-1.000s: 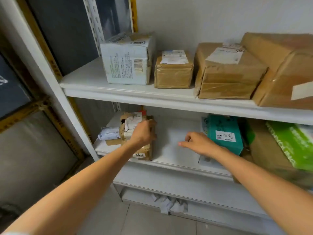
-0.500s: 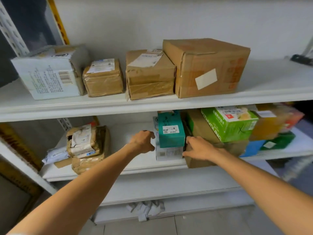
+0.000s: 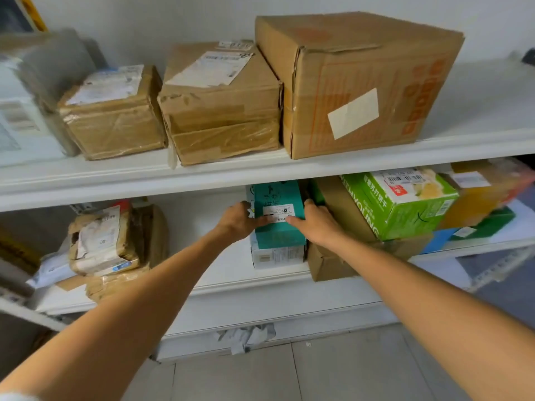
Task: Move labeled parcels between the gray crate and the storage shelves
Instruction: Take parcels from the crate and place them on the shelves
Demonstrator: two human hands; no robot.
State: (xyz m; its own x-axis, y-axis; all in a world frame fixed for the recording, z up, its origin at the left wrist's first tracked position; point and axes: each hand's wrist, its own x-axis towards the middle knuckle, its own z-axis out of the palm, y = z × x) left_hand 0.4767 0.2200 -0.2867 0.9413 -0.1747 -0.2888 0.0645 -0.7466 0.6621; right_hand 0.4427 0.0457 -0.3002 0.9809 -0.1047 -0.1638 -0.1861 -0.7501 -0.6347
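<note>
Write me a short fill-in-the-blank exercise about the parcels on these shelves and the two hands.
1. The small teal cardboard box rests on a lower box that is ____.
2. The left hand grips its left side, the right hand its ____ side.
3. The green printed carton lies on a plain cardboard box that is ____.
Missing words: white; right; brown.

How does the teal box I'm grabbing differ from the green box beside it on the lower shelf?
The teal box is smaller; the green box is larger, with white lettering. The left hand and right hand grip the teal box; no hand touches the green box. The teal box stands on a white box; the green box lies tilted on a brown cardboard box. Both carry white labels.
</note>
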